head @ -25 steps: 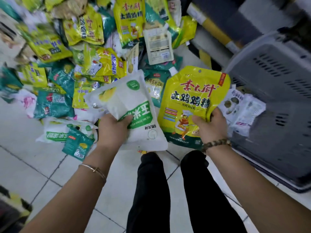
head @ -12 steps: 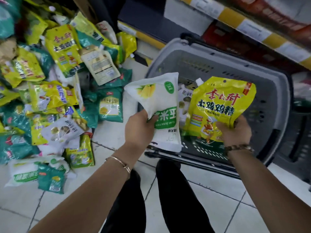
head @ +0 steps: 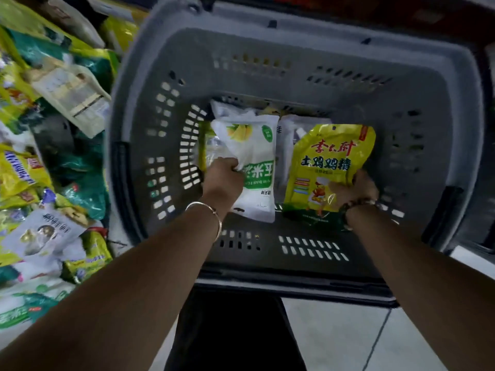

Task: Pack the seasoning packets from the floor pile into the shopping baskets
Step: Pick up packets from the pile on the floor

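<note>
left hand (head: 222,174) clamped on white packet (head: 253,162), right hand (head: 353,190) on yellow packet (head: 330,162); lower flat near basket (head: 417,84) front wall, then release.

Our arms stretch forward; left hand (head: 221,178) grips a white packet (head: 255,148), right hand (head: 354,190) a yellow packet (head: 330,159).

— Entry one?
— Floor (head: 334,341): pale tiles, one dark grout line at lower right.
— Entry two?
— Black trousers (head: 227,333): lower centre, over the tiles.
— Worn items?
— Thin metal bangle (head: 217,220), left wrist; bead bracelet (head: 357,205), right wrist.
</note>
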